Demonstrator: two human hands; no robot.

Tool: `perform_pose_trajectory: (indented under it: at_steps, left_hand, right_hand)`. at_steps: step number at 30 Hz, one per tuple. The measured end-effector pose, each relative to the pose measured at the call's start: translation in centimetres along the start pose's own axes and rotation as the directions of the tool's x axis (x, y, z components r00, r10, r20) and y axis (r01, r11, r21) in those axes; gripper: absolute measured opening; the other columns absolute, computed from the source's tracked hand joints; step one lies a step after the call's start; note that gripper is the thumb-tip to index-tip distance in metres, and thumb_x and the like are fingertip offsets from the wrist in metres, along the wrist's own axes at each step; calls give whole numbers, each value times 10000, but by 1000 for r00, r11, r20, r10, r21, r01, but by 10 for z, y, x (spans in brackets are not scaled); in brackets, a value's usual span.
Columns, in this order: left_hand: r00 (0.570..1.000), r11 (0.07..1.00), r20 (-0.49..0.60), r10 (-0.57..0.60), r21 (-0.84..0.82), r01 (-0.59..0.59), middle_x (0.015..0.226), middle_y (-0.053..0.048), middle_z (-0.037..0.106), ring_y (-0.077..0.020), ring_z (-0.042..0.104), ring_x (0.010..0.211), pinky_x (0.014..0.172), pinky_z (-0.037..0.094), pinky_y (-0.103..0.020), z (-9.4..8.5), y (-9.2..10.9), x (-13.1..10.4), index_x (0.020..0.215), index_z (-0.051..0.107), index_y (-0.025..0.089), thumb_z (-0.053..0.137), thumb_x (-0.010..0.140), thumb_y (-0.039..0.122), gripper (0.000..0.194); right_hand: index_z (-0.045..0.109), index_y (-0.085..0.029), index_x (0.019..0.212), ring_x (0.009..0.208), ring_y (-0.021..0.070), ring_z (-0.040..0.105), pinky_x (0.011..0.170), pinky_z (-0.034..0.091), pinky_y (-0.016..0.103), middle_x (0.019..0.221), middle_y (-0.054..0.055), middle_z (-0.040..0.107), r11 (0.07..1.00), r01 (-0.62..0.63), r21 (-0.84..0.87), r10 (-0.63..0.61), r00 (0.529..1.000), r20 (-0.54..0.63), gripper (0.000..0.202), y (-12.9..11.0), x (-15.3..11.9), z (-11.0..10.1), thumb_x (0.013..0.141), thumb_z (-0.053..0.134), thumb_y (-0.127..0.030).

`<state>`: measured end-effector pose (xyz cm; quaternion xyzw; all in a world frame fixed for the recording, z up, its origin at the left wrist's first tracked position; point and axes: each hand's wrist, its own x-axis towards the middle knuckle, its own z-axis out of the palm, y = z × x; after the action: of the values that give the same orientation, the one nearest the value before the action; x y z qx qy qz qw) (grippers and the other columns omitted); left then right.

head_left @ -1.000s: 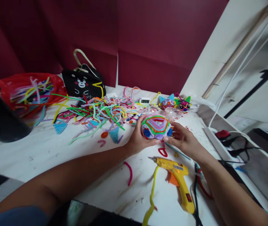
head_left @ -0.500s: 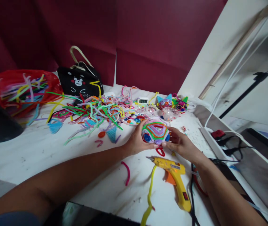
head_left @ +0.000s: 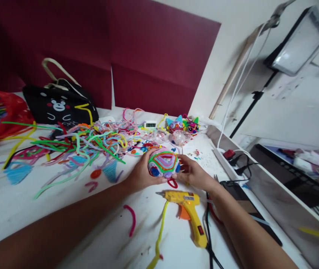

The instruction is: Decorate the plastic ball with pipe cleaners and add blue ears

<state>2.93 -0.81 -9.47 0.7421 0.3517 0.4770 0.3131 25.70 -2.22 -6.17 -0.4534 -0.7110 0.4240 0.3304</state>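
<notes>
A rounded craft piece [head_left: 163,163], covered in coiled purple, green, orange and blue pipe cleaners, is held just above the white table. My left hand [head_left: 142,174] wraps round its left side, thumb along the bottom edge. On the right side, my right hand [head_left: 193,172] pinches it with thumb and fingers. A red loop [head_left: 172,183] shows just below the piece. The yellow glue gun [head_left: 188,203] lies on the table nearer to me, its nozzle pointing left. A yellow-green strip [head_left: 160,235] and a curved magenta piece [head_left: 131,220] lie beside it.
Tangled pipe cleaners [head_left: 86,144] cover the table's left and middle, before a black bag [head_left: 60,104] and a red bag [head_left: 13,114]. Two finished-looking craft heads [head_left: 183,125] stand at the back. A power strip [head_left: 228,164] and cables run along the right.
The view has swung to the right, so the table's contents appear further left. Both hands still hold the craft piece, with much the same grip.
</notes>
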Motion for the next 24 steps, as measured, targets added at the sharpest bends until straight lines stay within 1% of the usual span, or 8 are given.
perform_pose_trajectory:
  at_steps: [3,7,10,13,17,20,24]
  left_hand:
    - [999,999,28,-34,-39,35,1399,-176,450,-368,457,1279,1068,378,-511,-4,0,1,1376,330,195,855,573,392,979]
    - [997,993,42,-60,-104,64,1376,-142,483,-339,488,1254,1067,384,-494,-8,1,1,1365,358,216,714,754,436,741]
    - [996,991,48,-74,-105,79,1396,-122,471,-320,481,1263,1071,389,-465,-10,-1,2,1358,369,227,639,819,445,641]
    - [995,987,67,-74,-137,83,1410,-115,465,-309,491,1260,1061,405,-444,-10,-5,2,1360,365,231,638,826,434,633]
    - [994,977,94,-48,-204,66,1409,-127,473,-315,505,1253,1040,428,-450,-10,-11,3,1379,345,232,655,812,433,677]
    - [994,978,110,-25,-203,47,1416,-143,462,-329,484,1274,1044,426,-463,-12,-10,5,1396,330,230,683,789,422,728]
    - [993,980,114,-15,-193,37,1395,-156,478,-363,479,1270,1019,445,-492,-15,-7,7,1376,362,228,728,736,421,762]
  right_hand:
    - [470,-199,1309,863,193,641,742,541,327,1091,90,629,1000,1,-11,-1,1000,-12,760,1,0,0,660,807,-406]
    - [475,-207,1302,861,185,627,749,535,325,1094,83,625,999,-4,-41,3,1000,-6,739,0,0,-1,669,803,-400]
    - [479,-209,1296,875,183,613,759,529,324,1086,80,629,997,21,-68,-21,1000,0,697,-2,-1,-1,701,779,-410]
    - [465,-213,1313,861,182,621,748,529,323,1080,79,632,998,20,-64,-20,1000,9,715,-3,-3,-3,705,774,-427]
    - [449,-223,1324,864,187,637,751,533,331,1106,84,624,1000,-21,0,21,999,44,770,-6,-4,-7,674,792,-450]
    - [439,-226,1329,903,201,636,766,534,344,1142,96,614,998,-59,35,57,997,60,800,-8,-5,-9,657,801,-465]
    - [423,-237,1352,946,210,630,783,535,350,1218,104,582,993,-106,42,104,993,50,831,-10,-6,-7,652,800,-482]
